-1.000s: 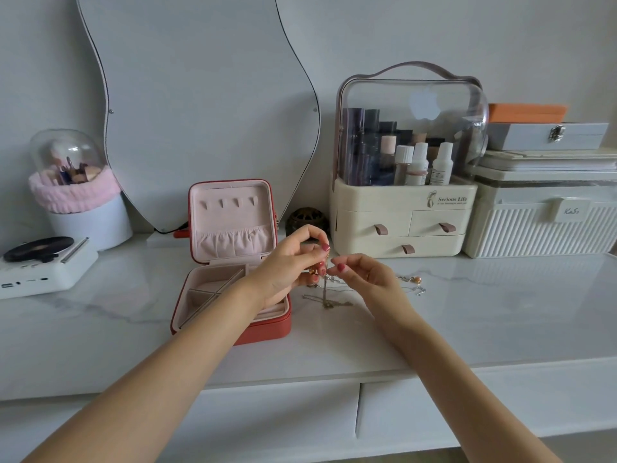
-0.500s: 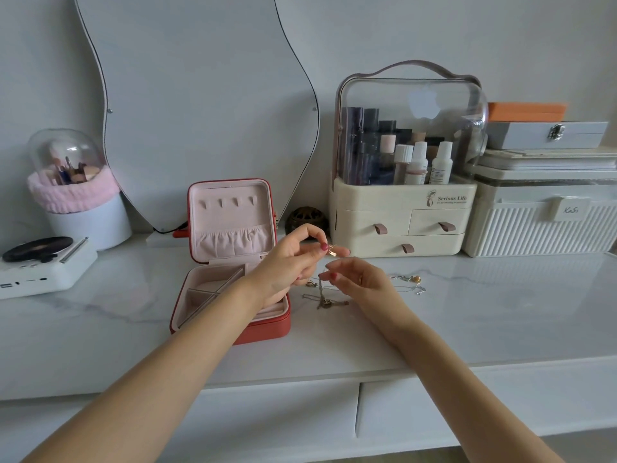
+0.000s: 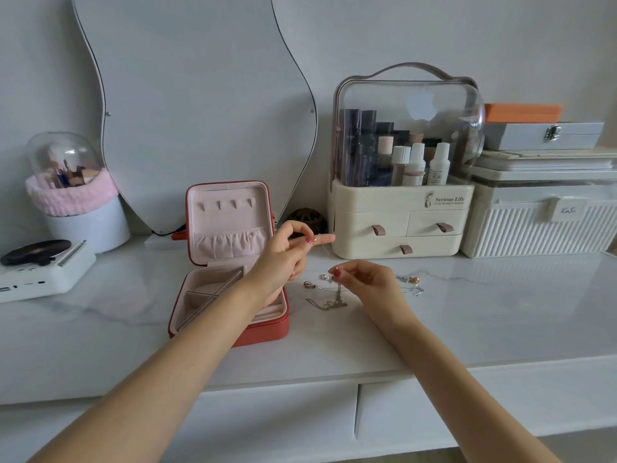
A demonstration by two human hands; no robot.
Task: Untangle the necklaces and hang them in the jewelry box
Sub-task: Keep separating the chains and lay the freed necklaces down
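Head view: the left hand [image 3: 283, 259] is raised in front of the open box [image 3: 230, 262], thumb and forefinger pinching a small gold piece, probably a pendant or clasp, with a thin chain trailing down from it. The right hand [image 3: 367, 282] hovers low over the table [image 3: 467, 322], its fingertips pinching a silver chain just above the tangle [image 3: 329, 297].

The necklaces look very light, limp and thin. They will slide through a loose pinch and snag on one another, and a hard pull would likely tighten a knot or snap a link. The safest holds, I judge, are the clasp or pendant, or a short stretch of chain right beside the knot, worked loose with gentle tugs.

Count: two hands, one box, four hooks [image 3: 225, 204] in its lid, all bare. How many chains are in the tangle is too fine to tell; it looks like at least two. One more piece with an orange bead [image 3: 414, 280] lies apart, just beyond the right hand.
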